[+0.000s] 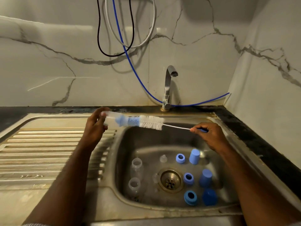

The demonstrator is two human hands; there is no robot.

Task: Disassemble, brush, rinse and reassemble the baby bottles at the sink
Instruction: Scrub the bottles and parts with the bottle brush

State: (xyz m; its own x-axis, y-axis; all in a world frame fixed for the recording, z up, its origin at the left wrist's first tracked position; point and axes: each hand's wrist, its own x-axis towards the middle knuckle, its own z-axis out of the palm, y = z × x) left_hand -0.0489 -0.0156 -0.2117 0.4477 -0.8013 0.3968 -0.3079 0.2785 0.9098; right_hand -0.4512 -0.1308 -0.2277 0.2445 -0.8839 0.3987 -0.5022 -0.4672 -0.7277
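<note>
Holding clear baby bottle (112,119) sideways over the sink's (162,207) far-left rim, left hand (95,126) curled round its base | right hand (206,136) pinching bottle brush (146,123) handle, blue tip inside bottle | basin: 2 clear bottles (136,167), 3 blue collars (188,178), 3 blue caps (194,156) | no writing readable

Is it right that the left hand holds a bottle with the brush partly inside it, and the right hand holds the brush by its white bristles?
Not quite. The head view shows the right hand pinching the brush by its blue handle end, not its bristles. The left hand does hold the bottle with the brush partly inside.
</note>
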